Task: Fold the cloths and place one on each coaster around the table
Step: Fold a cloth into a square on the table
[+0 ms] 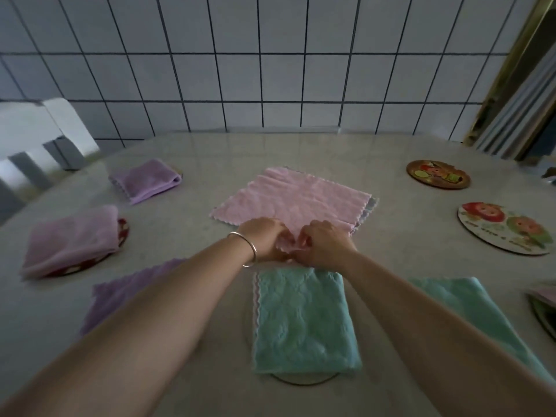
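Both hands meet at the near corner of the pink cloth (293, 203), which lies spread flat in the middle of the grey table (186, 242) on top of other cloths whose edges peek out at its right side. Left hand (264, 240), silver bangle (247, 248) on the wrist, curls its fingers round the scalloped corner, and right hand (323, 246) pinches the same bunched corner from the other side, knuckles up, fabric puckering between the two. Just below the wrists a folded teal cloth (304, 320) sits on a coaster whose rim (304, 382) shows at its near edge. Off to the left, a folded lilac cloth (72, 240) covers a red-patterned coaster (123, 233), and a folded purple cloth (147, 180) rests farther back. Right side, two cartoon coasters wait bare: the dark-rimmed one (437, 174) at the back, the white-rimmed one (505, 227) nearer. Another purple cloth (126, 293) lies under the left forearm, another teal cloth (469, 299) beneath the right.
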